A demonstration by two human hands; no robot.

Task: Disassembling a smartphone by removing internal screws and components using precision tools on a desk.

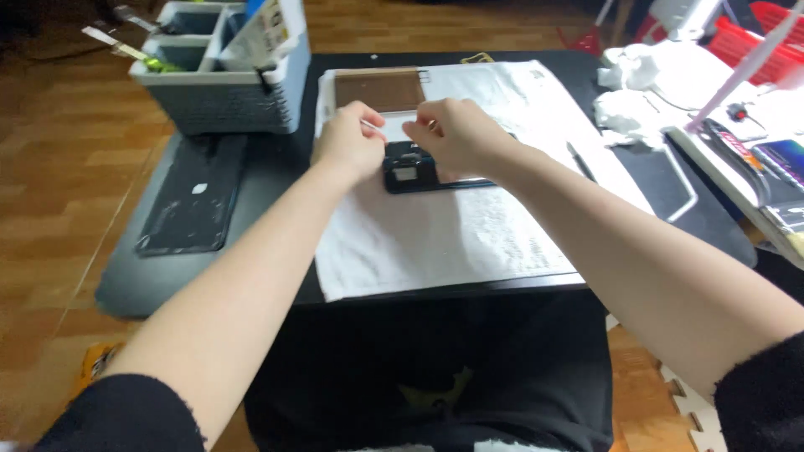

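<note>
Currently, 1 dark opened handset (419, 172), flat on a white towel (435, 243) just below both hands. Left hand (350, 141) and right hand (456, 134) pinch the 2 ends of a thin pale strip (387, 127), fingertips narrow, directly over the handset's upper edge. Strip judged light, limp, easily creased: take by the ends. Handset judged stiff, fragile inside: take by its side edges. Beyond the grip: brown panel (378, 88); far left: grey basket (219, 79).

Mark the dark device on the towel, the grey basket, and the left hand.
dark device (410, 174): head view, its left end below the hands.
grey basket (222, 96): head view, front wall.
left hand (350, 141): head view, back of hand.
</note>
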